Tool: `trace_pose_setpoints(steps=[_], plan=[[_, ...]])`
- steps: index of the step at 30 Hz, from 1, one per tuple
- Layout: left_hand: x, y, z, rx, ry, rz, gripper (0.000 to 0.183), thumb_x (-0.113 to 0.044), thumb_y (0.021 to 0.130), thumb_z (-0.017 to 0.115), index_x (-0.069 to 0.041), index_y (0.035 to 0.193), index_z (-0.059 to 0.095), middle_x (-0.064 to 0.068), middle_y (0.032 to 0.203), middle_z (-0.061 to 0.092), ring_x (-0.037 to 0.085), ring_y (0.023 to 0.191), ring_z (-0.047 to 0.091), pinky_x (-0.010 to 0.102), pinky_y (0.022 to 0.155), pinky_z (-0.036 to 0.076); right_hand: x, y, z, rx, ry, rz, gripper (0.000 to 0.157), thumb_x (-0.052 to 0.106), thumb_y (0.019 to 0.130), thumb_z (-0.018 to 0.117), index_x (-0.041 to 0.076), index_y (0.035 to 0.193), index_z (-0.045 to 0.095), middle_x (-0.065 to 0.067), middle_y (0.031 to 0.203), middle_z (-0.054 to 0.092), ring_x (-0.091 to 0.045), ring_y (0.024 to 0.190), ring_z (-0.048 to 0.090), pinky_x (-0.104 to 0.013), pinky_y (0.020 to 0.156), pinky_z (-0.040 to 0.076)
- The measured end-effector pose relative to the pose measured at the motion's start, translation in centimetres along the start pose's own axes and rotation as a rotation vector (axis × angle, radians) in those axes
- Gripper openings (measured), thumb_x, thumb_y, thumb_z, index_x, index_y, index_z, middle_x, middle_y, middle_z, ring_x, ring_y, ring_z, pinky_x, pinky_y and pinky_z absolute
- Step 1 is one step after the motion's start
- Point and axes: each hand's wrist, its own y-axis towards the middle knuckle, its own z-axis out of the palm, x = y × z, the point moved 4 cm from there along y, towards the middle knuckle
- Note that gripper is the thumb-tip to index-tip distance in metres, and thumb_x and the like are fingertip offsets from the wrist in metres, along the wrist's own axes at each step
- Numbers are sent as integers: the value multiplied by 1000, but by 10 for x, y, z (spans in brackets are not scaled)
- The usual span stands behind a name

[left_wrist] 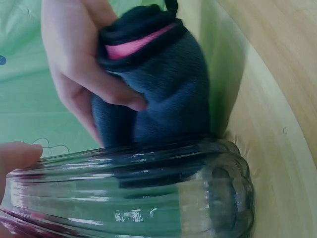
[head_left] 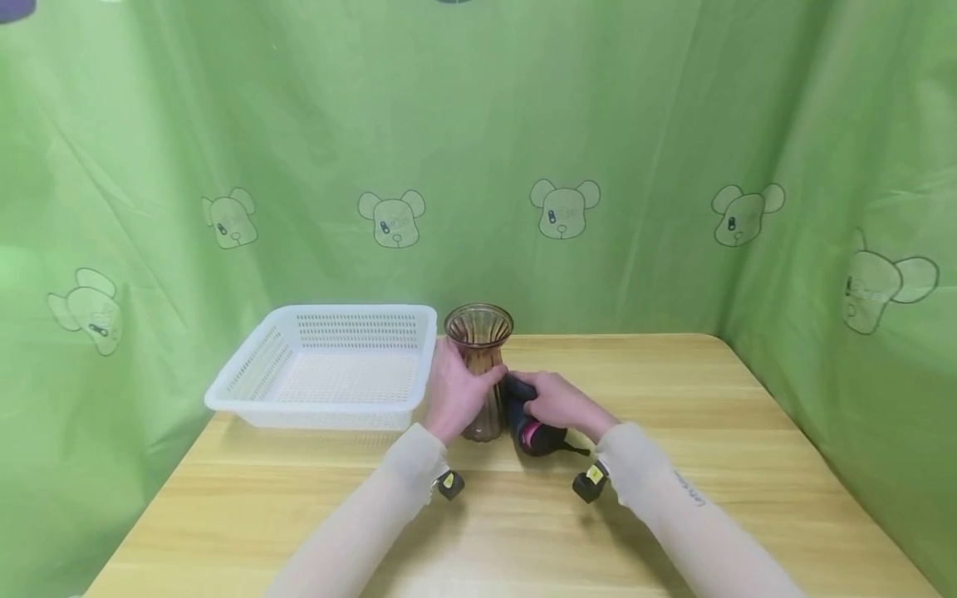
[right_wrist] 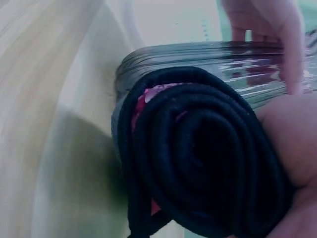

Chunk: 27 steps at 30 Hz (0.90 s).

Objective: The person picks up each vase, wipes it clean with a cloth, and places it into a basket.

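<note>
Along the left edge of the desk [head_left: 516, 523], green curtain [head_left: 90, 399] printed with outlined animal heads. Over the far left corner, hiding it from sight, a translucent white basket [head_left: 329, 407] with slotted walls and a wide rim; right-hand wall just beside the left hand [head_left: 454, 394], so little room on that side. Left grip closed about the waist of a glass vase [head_left: 486, 407], thumb across the near side. Upright near the middle of the far edge: ribbed glass, brownish-purple and see-through, with flared round mouth and scalloped base.

Immediately right of the vase, a dark navy roll [head_left: 523, 425] of soft, fleecy-looking cloth; spiral layers at the end, bright pink showing between folds, thin dark strap [head_left: 576, 449] trailing rightward. Close against the glass; cannot tell whether touching, nor whether resting on the wood. Right hand [head_left: 555, 400] gripping the roll from above and from the right, fingers pressed into the cloth.

Farther right, a broad stretch of pale wood grain out to the rounded far right corner and slanting right edge, with ample room for sideways movement. Toward the near edge, pale sleeves [head_left: 351, 531] and two small black wrist devices [head_left: 590, 483] over the wood.
</note>
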Motion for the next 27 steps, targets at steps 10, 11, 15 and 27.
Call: trace_pose_setpoints(steps=[10,11,15,27], plan=[[3,0,-1,73,-35,-12,88,-34,78,82,-13,149,34,11,145,54,28,136,50,47,117,39,30,-5,-43,-130,91,-59,70,3,91,60,16,156,38,-33,139,54,-21,72,65,-32,65,58],[4,0,-1,78,-37,-10,87,-34,79,82,-14,149,35,11,145,54,28,136,50,46,117,39,33,-5,-46,-145,93,-65,69,3,91,60,14,155,39,-33,138,55,-22,73,65,-32,66,58],[4,0,-1,70,-24,5,83,-35,78,81,-14,147,39,9,141,53,26,132,52,45,115,41,34,-2,-49,-178,59,-92,66,3,91,62,14,154,42,-29,137,58,-24,83,67,-34,72,57],[3,0,-6,70,-45,-6,76,-40,74,85,-17,138,50,4,131,61,24,120,61,47,106,49,2,8,-7,-21,-54,-43,70,-3,86,59,10,153,43,-27,129,63,-18,73,64,-29,67,55]])
